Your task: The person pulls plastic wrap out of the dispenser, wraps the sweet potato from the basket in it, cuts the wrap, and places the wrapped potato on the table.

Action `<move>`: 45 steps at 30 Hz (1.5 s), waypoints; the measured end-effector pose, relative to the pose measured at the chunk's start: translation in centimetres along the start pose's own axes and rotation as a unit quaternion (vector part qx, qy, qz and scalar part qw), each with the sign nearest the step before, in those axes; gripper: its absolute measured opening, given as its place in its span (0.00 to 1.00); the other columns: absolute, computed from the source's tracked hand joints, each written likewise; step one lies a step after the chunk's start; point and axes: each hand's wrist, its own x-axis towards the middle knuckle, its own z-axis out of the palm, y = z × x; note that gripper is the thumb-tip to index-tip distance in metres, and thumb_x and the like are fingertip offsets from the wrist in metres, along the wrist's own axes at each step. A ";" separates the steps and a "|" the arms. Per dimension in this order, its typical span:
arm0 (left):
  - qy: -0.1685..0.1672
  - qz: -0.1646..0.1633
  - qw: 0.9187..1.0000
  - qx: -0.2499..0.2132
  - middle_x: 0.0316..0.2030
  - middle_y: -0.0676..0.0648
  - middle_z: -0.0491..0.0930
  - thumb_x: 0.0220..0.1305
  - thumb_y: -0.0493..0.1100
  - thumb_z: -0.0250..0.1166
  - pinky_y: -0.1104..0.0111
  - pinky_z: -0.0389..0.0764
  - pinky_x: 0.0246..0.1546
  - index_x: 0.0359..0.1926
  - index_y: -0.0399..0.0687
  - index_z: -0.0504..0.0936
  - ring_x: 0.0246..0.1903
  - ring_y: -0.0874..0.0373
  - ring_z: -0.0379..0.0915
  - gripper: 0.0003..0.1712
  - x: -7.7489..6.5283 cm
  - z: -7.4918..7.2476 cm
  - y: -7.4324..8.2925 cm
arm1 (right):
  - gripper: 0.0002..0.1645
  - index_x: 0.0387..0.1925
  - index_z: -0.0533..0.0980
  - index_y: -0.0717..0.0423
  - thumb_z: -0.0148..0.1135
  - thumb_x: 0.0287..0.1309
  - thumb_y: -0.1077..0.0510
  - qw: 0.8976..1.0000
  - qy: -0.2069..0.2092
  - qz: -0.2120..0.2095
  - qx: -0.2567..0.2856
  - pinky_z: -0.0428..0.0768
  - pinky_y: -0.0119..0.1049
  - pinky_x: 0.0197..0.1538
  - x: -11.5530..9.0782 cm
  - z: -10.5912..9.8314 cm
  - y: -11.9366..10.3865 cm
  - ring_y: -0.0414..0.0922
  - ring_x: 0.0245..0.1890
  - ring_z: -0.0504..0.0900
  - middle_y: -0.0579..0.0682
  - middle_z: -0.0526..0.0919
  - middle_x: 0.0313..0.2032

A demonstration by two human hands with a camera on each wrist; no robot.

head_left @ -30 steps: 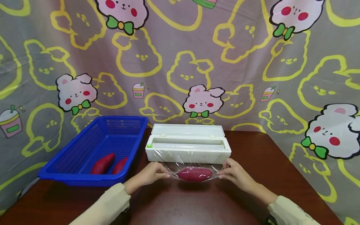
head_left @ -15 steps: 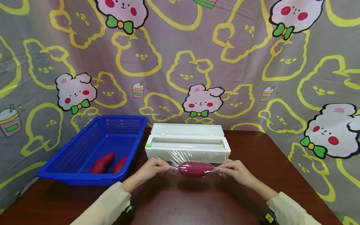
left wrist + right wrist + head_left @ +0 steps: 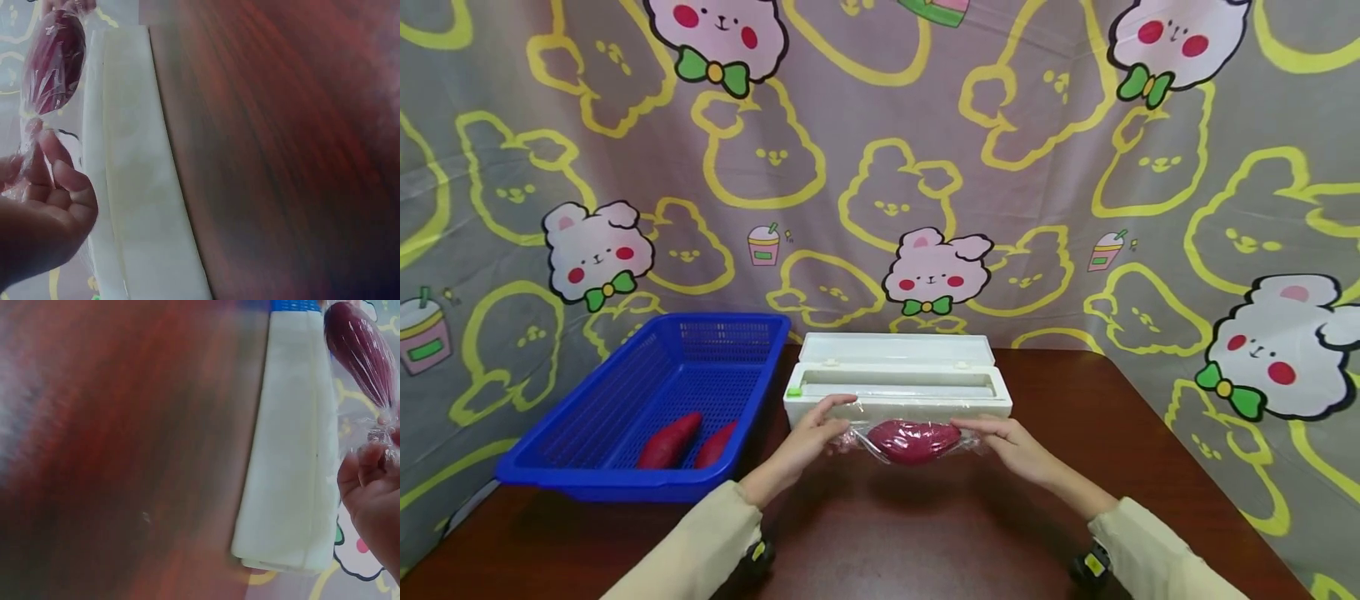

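A red-skinned sweet potato, wrapped in clear cling film, hangs level above the table. At its left end my left hand pinches the gathered film, with the index finger stretched out in the head view. My right hand grips the bunched film at the other end. Both wrist views show the film twisted narrow beside the sweet potato. Just behind stands a white cling film dispenser box, its lid raised and a roll inside.
At the left is a blue plastic basket holding two more sweet potatoes, one in fuller view and another partly behind the rim. A green slider sits on the box's left end. A patterned cloth hangs behind the brown table.
The film no longer visibly stretches back to the box; it is gathered at both ends of the sweet potato. Both hands have shifted slightly, and the left index finger has lifted and straightened.
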 end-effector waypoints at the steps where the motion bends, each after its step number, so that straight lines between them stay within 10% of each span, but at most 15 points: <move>1: -0.001 0.010 1.000 0.005 0.21 0.51 0.74 0.63 0.31 0.48 0.71 0.68 0.21 0.53 0.29 0.68 0.19 0.63 0.68 0.18 0.1 0.1 0.1 | 0.19 0.51 0.70 0.70 0.50 0.57 0.73 1.000 -0.004 0.008 -0.004 0.75 0.33 0.32 0.1 -0.1 -0.1 0.43 0.33 0.73 0.59 0.77 0.41; 8: -0.013 0.088 0.992 0.092 0.25 0.47 0.75 0.62 0.34 0.51 0.73 0.71 0.25 0.43 0.26 0.76 0.24 0.63 0.67 0.14 1.0 0.7 0.9 | 0.22 0.44 0.75 0.67 0.67 0.43 0.67 0.996 0.036 -0.018 -0.080 0.73 0.29 0.28 1.3 -0.3 0.1 0.42 0.28 0.73 0.54 0.80 0.33; 15: -0.021 0.195 0.931 0.309 0.38 0.44 0.76 0.40 0.42 0.74 0.65 0.71 0.41 0.49 0.30 0.74 0.38 0.55 0.70 0.34 1.9 1.1 0.7 | 0.11 0.36 0.80 0.63 0.63 0.49 0.63 0.990 0.027 -0.001 -0.137 0.69 0.29 0.27 2.4 -0.6 0.2 0.36 0.24 0.69 0.43 0.77 0.25; 20: -0.005 0.218 0.910 0.352 0.27 0.48 0.71 0.43 0.39 0.72 0.69 0.69 0.29 0.49 0.29 0.75 0.27 0.58 0.64 0.30 2.5 1.6 0.6 | 0.09 0.33 0.82 0.61 0.62 0.50 0.60 0.981 0.024 0.017 -0.191 0.67 0.29 0.26 2.7 -0.5 0.3 0.36 0.25 0.66 0.41 0.72 0.25; 45: -0.013 0.153 0.890 0.428 0.13 0.58 0.70 0.35 0.39 0.74 0.74 0.66 0.19 0.31 0.42 0.84 0.17 0.68 0.63 0.16 3.7 2.4 -0.8 | 0.06 0.25 0.82 0.63 0.67 0.40 0.63 0.969 -0.008 0.004 -0.246 0.70 0.26 0.23 2.7 1.5 3.1 0.32 0.21 0.68 0.44 0.81 0.22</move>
